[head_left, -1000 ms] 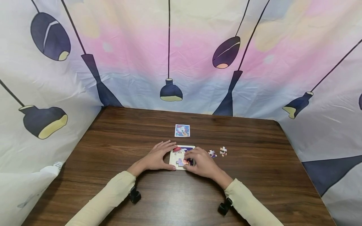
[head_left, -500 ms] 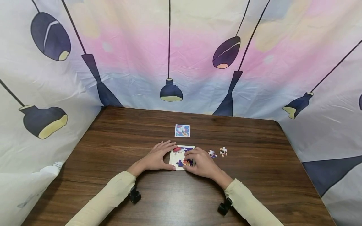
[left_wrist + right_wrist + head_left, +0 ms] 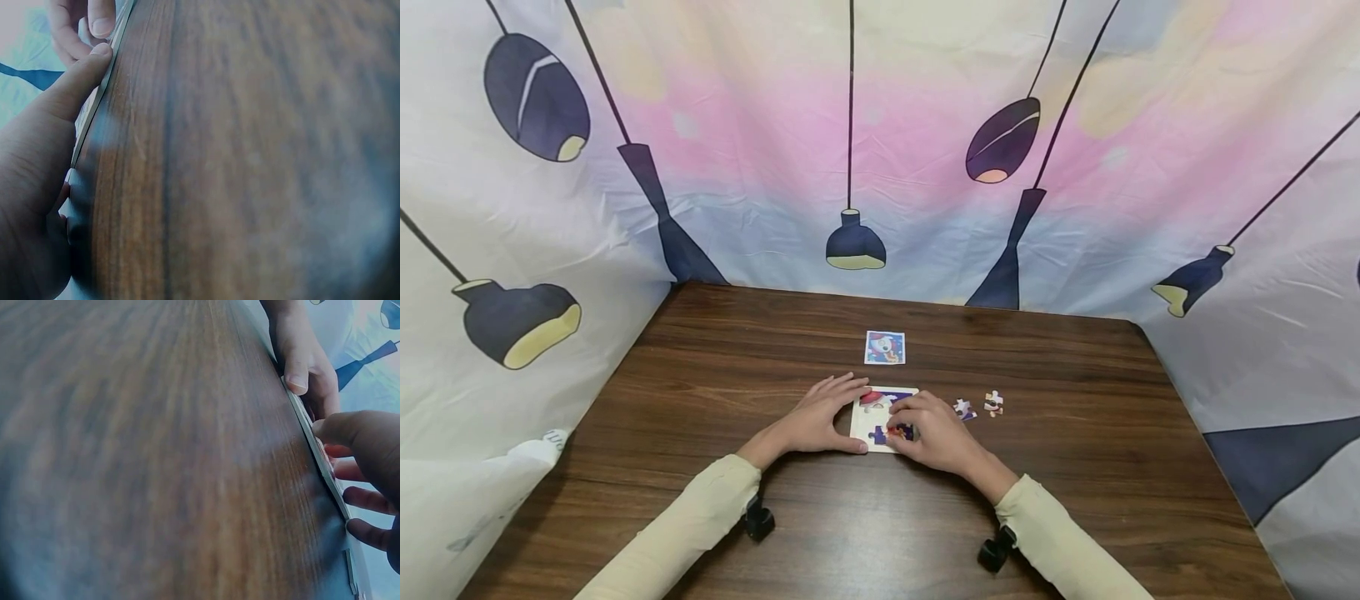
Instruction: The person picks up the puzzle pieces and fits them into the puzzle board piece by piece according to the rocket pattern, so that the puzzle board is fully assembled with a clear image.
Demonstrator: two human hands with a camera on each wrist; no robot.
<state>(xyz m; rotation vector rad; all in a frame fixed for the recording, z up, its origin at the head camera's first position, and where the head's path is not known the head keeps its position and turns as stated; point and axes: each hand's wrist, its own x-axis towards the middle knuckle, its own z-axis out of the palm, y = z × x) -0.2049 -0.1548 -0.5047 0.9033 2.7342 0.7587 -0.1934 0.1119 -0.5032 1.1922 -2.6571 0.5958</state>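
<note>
- Puzzle tray [image 3: 860,422] laid flat on table [image 3: 880,533], between both hands.
- Left hand [image 3: 811,419]: fingers extended, thumb and fingertips rested on the tray's left corners.
- Right hand [image 3: 936,433]: fingers bent over purple piece [image 3: 877,435] inside tray — whether pinched or pressed cannot be told.
- Two loose pieces [image 3: 994,403] seen just beyond right hand; picture card [image 3: 884,348] behind tray.

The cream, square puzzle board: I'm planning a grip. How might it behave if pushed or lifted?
The board is probably stiff: its edge looks straight in both wrist views. Lying flat on the shiny brown table, it would likely slide, not tip. Tilted, it might shed the purple jigsaw piece.
</note>
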